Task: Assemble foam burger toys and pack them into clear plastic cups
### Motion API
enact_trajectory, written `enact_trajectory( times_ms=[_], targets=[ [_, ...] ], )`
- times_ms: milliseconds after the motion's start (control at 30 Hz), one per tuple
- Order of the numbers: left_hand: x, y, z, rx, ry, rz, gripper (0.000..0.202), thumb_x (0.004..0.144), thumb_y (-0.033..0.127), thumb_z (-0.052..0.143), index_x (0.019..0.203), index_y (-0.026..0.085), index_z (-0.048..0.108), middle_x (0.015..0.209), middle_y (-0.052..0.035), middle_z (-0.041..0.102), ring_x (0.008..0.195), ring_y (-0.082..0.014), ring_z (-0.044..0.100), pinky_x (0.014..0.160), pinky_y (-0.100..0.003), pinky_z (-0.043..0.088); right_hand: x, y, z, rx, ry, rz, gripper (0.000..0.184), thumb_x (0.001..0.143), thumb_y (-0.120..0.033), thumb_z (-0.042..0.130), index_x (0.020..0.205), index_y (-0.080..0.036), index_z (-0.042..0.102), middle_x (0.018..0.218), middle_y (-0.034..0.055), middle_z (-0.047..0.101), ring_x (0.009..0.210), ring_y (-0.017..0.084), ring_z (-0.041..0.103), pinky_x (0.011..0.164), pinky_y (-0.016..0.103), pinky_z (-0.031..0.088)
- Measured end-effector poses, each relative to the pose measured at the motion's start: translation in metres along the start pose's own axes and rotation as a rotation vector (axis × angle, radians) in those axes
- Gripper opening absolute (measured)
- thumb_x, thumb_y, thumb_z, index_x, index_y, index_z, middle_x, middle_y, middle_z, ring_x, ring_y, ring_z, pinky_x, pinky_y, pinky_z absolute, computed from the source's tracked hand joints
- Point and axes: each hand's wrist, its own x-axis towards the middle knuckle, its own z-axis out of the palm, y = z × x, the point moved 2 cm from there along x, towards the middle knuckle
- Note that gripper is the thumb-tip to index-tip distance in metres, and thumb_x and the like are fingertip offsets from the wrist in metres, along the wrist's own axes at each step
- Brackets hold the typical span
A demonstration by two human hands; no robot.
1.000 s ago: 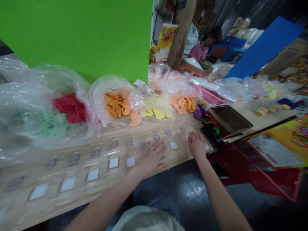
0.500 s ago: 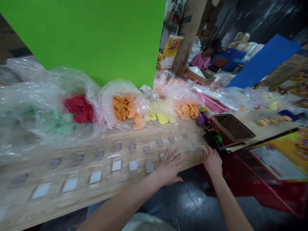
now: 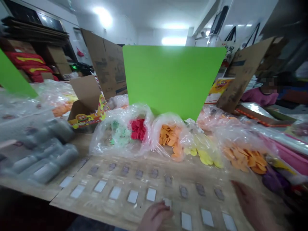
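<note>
My left hand [image 3: 155,216] is low over the front row of white cards, its fingers stretched across one white card [image 3: 167,203] and hiding part of it. Whether it grips that card is not plain. To the right, my right hand [image 3: 251,205] is smeared by motion above the table, so its fingers cannot be made out. Clear, shiny plastic lies around the cards. Behind them runs a row of small greyish pieces [image 3: 139,174]. The right hand is nearest to a greyish piece [image 3: 218,193] and a white card [image 3: 229,221].
Behind the rows lie plastic bags with red pieces [image 3: 138,129], orange pieces [image 3: 169,134] and yellow pieces [image 3: 206,157]. A green board [image 3: 173,80] stands at the back. Blurred clear packages [image 3: 48,157] lie left, near an open carton [image 3: 84,109]. A person [image 3: 261,96] sits at far right.
The view has swung left and up, bringing the left side of the room in. My left hand, spread before, has its fingers closer together; my right hand has left the black device and blurs.
</note>
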Motion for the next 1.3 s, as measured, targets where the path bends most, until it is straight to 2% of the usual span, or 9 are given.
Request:
enact_trajectory(
  times_ms=[133,233,367,467,633,800,900,1067,1300],
  targets=[
    [0.014,-0.004,-0.022,-0.079,0.057,-0.047,0.04,0.083,0.031,0.046,0.123,0.029,0.045,0.123,-0.0075,0.054,0.118,-0.0206,0.046,0.096,-0.035,0.043,0.054,-0.137,0.062,0.406,-0.52,-0.248,0.031,0.087,-0.033,0.036,0.099,-0.024,0.063,0.099,0.0041,0.067,0.091,0.019,0.062,0.081,0.033,0.05],
    [0.034,-0.002,-0.037,-0.092,0.075,-0.071,0.042,0.084,0.027,0.045,0.125,0.028,0.042,0.126,-0.0076,0.051,0.118,-0.0205,0.045,0.098,-0.037,0.041,0.115,-0.194,0.115,0.415,-0.538,-0.219,0.03,0.085,-0.026,0.038,0.105,-0.024,0.06,0.103,0.0006,0.066,0.094,0.016,0.061,0.082,0.029,0.049],
    [0.062,-0.008,-0.068,-0.066,0.141,-0.172,0.039,0.085,0.025,0.042,0.124,0.027,0.043,0.125,-0.0067,0.052,0.115,-0.0186,0.048,0.096,-0.034,0.042,0.193,-0.179,0.156,0.274,-0.345,0.018,0.043,0.083,-0.014,0.031,0.125,-0.012,0.043,0.121,0.0129,0.053,0.107,0.022,0.053,0.087,0.035,0.044],
    [0.106,-0.017,-0.094,-0.009,0.15,-0.142,0.036,0.087,0.024,0.037,0.123,0.024,0.043,0.123,-0.0072,0.053,0.111,-0.017,0.05,0.093,-0.032,0.043,0.219,-0.147,0.164,0.188,-0.252,0.111,0.049,0.083,-0.013,0.027,0.132,-0.007,0.029,0.128,0.0179,0.044,0.111,0.024,0.047,0.089,0.036,0.04],
    [0.228,-0.048,-0.117,0.375,0.035,0.122,0.036,0.085,0.016,0.039,0.119,0.015,0.049,0.122,-0.0105,0.053,0.118,-0.022,0.044,0.1,-0.039,0.034,0.222,-0.124,0.169,0.049,-0.311,0.114,0.03,0.079,-0.014,0.042,0.105,-0.011,0.055,0.114,0.0163,0.052,0.11,0.026,0.044,0.09,0.036,0.036],
    [0.309,-0.067,-0.127,0.778,0.288,0.216,0.054,0.083,0.003,0.032,0.133,0.02,0.033,0.142,-0.0131,0.029,0.133,-0.0279,0.02,0.105,-0.052,0.015,0.251,-0.127,0.183,0.018,-0.372,0.176,0.025,0.081,-0.023,0.045,0.097,-0.011,0.059,0.09,0.0136,0.063,0.091,0.022,0.056,0.08,0.032,0.042],
    [0.338,-0.074,-0.13,0.778,0.311,0.111,0.063,0.079,-0.002,0.032,0.135,0.028,0.028,0.14,-0.0122,0.033,0.13,-0.028,0.027,0.101,-0.054,0.02,0.268,-0.133,0.193,0.079,-0.388,0.178,0.031,0.084,-0.022,0.036,0.105,-0.012,0.057,0.084,0.0093,0.066,0.076,0.016,0.06,0.07,0.027,0.046],
    [0.363,-0.098,-0.147,0.651,0.295,-0.218,0.03,0.081,0.011,0.04,0.108,0.012,0.054,0.085,-0.0168,0.063,0.087,-0.0285,0.06,0.075,-0.041,0.044,0.261,-0.141,0.198,0.183,-0.429,0.031,0.028,0.077,-0.013,0.041,0.094,-0.016,0.063,0.09,0.0056,0.067,0.085,0.016,0.06,0.079,0.028,0.046],
    [0.369,-0.07,-0.182,0.605,0.545,-0.002,0.032,0.08,0.01,0.036,0.106,0.018,0.053,0.096,-0.0078,0.062,0.091,-0.0211,0.055,0.077,-0.032,0.041,0.244,-0.157,0.184,0.173,-0.125,-0.137,0.049,0.08,-0.016,0.041,0.128,-0.008,0.038,0.122,0.0172,0.049,0.117,0.026,0.04,0.098,0.04,0.032]
  ],
)
